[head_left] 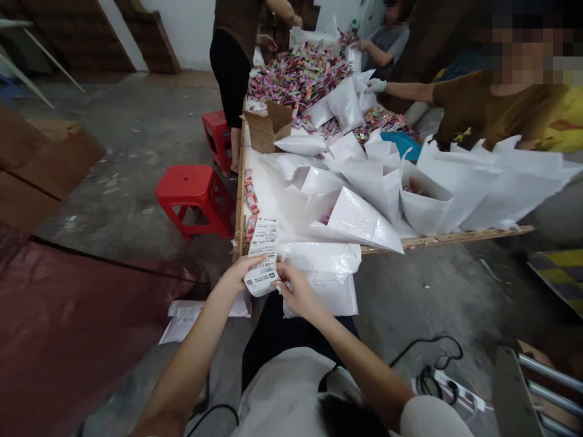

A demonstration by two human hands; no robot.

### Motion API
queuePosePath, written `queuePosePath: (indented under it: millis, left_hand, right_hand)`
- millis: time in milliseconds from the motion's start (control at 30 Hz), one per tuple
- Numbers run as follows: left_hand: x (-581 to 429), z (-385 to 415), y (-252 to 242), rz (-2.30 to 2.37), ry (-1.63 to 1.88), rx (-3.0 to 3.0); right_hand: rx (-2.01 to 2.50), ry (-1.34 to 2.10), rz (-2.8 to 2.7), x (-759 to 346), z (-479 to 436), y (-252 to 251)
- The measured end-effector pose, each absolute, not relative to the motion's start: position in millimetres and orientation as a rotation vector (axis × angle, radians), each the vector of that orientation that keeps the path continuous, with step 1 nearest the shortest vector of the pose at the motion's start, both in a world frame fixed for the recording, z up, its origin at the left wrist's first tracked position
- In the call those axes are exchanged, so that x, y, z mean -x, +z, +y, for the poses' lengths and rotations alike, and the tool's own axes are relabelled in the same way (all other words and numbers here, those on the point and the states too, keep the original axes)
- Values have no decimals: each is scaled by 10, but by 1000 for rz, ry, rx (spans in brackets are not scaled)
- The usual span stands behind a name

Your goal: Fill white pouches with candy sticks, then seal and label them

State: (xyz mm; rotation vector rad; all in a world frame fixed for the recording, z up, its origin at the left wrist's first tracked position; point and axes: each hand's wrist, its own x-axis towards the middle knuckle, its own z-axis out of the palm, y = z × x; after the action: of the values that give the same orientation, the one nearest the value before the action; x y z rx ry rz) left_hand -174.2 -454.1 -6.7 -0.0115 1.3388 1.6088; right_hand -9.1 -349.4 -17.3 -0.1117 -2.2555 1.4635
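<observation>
A strip of printed shipping labels (263,246) runs from the table corner down between my hands. My left hand (239,273) pinches its left edge. At its lower right, the fingers of my right hand (295,288) close on the strip's edge. Just right of the labels, a white padded mailer bag (325,276) lies over my lap at the table edge, partly behind my right hand. Small red packets (250,200) lie in a line along the table's left edge above the strip.
White mailer bags (359,182), some standing with open tops, crowd the table. Behind them rise a heap of small colourful packets (305,76) and a cardboard box (268,127). Red stools (194,197) stand left. Co-workers (492,109) work across the table. A power strip (458,388) lies on the floor.
</observation>
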Motion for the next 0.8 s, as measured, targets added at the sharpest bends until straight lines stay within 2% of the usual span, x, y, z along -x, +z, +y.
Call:
queuePosePath:
  millis: [367,500,600,700,800]
  left_hand:
    - [1517,-4518,-46,1504,1651,39]
    - [1674,-4532,-156,1639,1620,-36]
    - [1883,-4529,-253,1820,1559,-95]
    - [2084,-4483,-318,1965,1433,-264]
    - [2235,-4434,-291,2132,1273,-502]
  right_hand:
    - [323,959,-2382,-2,-3609,-172]
    - [279,667,-2285,-170,-3776,155]
    - [99,750,-2094,-587,-3831,738]
    - [224,904,-1715,-993,-3666,1182]
    - [597,881,-1451,-1069,-3330,988]
